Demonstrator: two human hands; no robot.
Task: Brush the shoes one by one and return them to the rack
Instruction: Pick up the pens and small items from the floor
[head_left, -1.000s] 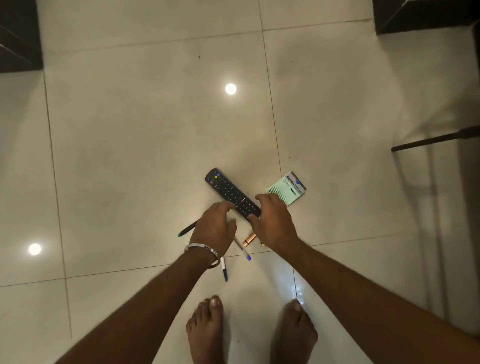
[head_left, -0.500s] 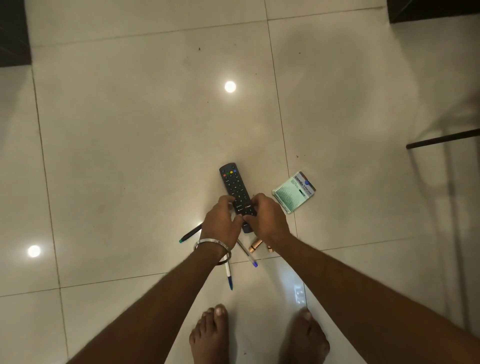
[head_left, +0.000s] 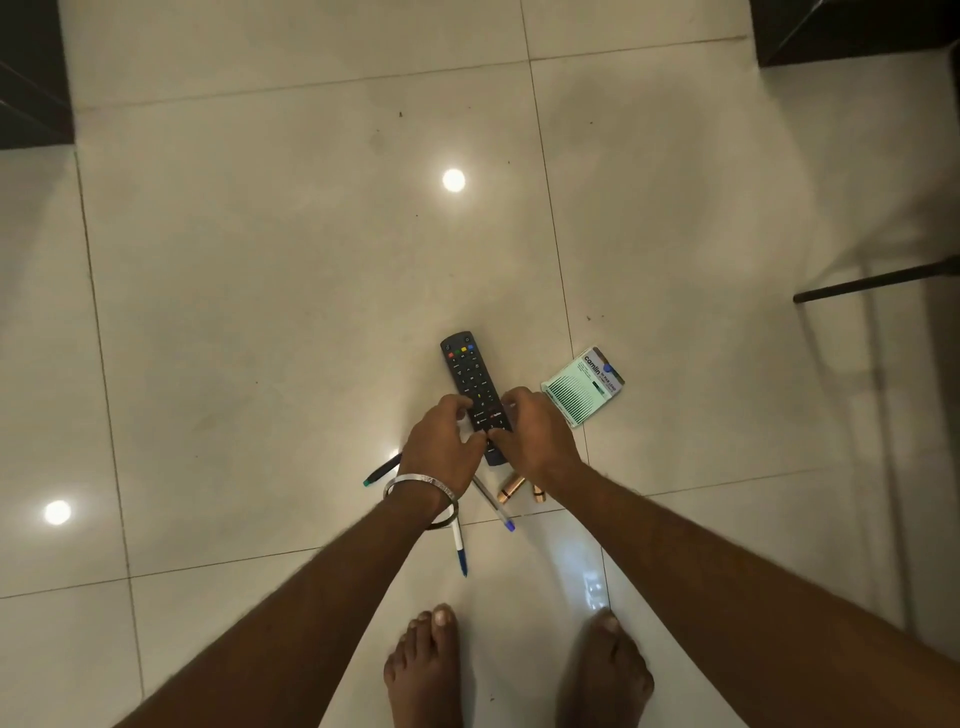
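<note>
Shoes, brush and rack do not show anywhere in this view. Both hands are down at a black remote control (head_left: 475, 389) that lies on the shiny pale tiled floor (head_left: 260, 312). The left hand (head_left: 441, 447), with a silver bangle (head_left: 421, 486) on its wrist, curls its fingers round the left edge of the remote's near end. The right hand (head_left: 532, 436) curls round the right edge, thumb near the buttons. Just right of the remote lies a green and white Camlin box (head_left: 582, 387), apart from the hands. Near the wrists lie a dark pen with a green tip (head_left: 382, 470), a clear pen with a blue cap (head_left: 493, 506), a white pen with a blue end (head_left: 460, 548) and two copper-coloured batteries (head_left: 511, 488). Two bare feet (head_left: 426, 670) stand at the bottom. A thin dark bar (head_left: 872, 280) sticks in from the right.
</note>
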